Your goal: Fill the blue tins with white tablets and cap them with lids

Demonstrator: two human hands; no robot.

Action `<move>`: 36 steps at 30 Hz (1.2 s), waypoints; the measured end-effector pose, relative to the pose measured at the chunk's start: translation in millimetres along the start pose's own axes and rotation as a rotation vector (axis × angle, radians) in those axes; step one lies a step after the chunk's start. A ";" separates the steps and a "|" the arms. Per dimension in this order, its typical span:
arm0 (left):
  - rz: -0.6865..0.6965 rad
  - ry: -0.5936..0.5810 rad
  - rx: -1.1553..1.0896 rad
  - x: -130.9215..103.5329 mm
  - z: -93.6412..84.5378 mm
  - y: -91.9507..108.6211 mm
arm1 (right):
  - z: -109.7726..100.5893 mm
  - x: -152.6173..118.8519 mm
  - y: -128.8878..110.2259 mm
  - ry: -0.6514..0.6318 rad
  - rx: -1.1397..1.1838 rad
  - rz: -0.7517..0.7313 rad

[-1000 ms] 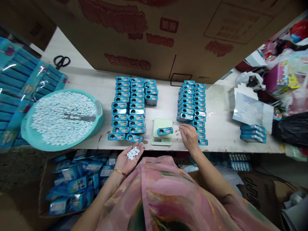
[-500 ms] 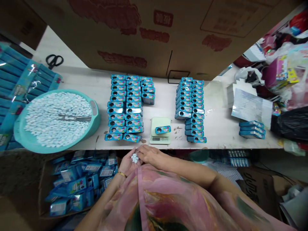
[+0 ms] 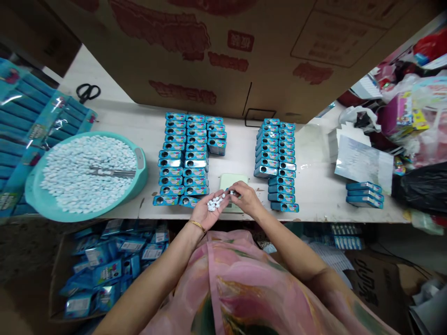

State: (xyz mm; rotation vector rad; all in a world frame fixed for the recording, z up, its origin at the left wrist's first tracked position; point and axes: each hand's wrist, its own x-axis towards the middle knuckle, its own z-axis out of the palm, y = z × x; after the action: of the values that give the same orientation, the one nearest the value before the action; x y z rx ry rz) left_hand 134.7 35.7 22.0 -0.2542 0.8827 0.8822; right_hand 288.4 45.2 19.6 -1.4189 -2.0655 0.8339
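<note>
Palm up, my left hand (image 3: pixel 204 211) holds a small heap of pale candies (image 3: pixel 215 203). My right hand (image 3: pixel 245 199) is pinched just beside it, with a pale candy at its fingertips. Both are over the small pale green scale (image 3: pixel 233 179), hiding much of it and most of the blue tin on it. Blue tins (image 3: pixel 195 172) stand in rows to the left of the scale, and more tins (image 3: pixel 282 181) line up to its right. A turquoise basin (image 3: pixel 140 174) full of pale candies, with metal tongs (image 3: pixel 113 172) on top, sits at the left.
A large cardboard box (image 3: pixel 223 60) stands behind the rows. Black scissors (image 3: pixel 88 93) and wrapped blue packs (image 3: pixel 35 111) lie at the left. Three tins (image 3: pixel 365 194) and bags (image 3: pixel 419 186) are at the right. Below the table edge, a carton holds blue packages (image 3: pixel 106 272).
Both hands have moved up and right, from the front of the table edge to over the scale. My right hand has come off the left palm and now pinches a candy.
</note>
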 end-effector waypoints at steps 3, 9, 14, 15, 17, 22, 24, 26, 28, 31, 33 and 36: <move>0.014 0.024 0.022 2.2 -3.3 1.3 | 1.8 1.1 8.0 -0.003 -0.094 -0.020; 0.036 0.045 0.002 -2.8 -15.0 4.8 | 4.9 -2.6 14.5 0.049 -0.087 -0.084; 0.035 0.057 -0.073 -8.0 -32.9 6.8 | -2.8 -8.3 21.7 0.141 0.055 0.001; 0.028 0.058 -0.083 -8.8 -36.2 6.8 | -3.8 -9.0 22.7 0.146 0.038 0.012; 0.013 0.069 -0.090 -10.5 -41.0 6.3 | -4.2 -9.2 23.3 0.105 -0.052 0.005; -0.007 0.094 -0.071 -17.2 -40.4 5.5 | 2.7 -4.1 17.3 -0.069 -0.223 -0.084; -0.005 0.089 -0.063 -20.3 -37.6 5.8 | 5.0 -3.1 12.2 -0.047 -0.166 -0.115; -0.012 0.079 -0.053 -22.8 -35.8 6.0 | 7.3 -5.1 3.5 0.025 -0.094 -0.115; -0.032 0.056 -0.046 -24.3 -36.1 5.5 | 11.7 -10.6 -10.2 0.033 -0.055 -0.150; -0.078 0.009 -0.050 -25.0 -41.4 3.8 | 23.7 -22.2 -37.4 -0.148 -0.145 -0.282; -0.117 0.008 -0.044 -26.1 -47.4 2.7 | 32.3 -28.3 -54.2 -0.261 -0.277 -0.313; -0.161 0.061 -0.019 -30.3 -57.0 1.2 | 40.7 -31.0 -69.7 -0.378 -0.377 -0.316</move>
State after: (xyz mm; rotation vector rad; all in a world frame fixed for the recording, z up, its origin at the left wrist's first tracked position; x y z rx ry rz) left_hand 91.8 -10.9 9.1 -0.3651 0.8974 0.7363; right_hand 226.1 -11.1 40.0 -1.1196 -2.7639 0.6388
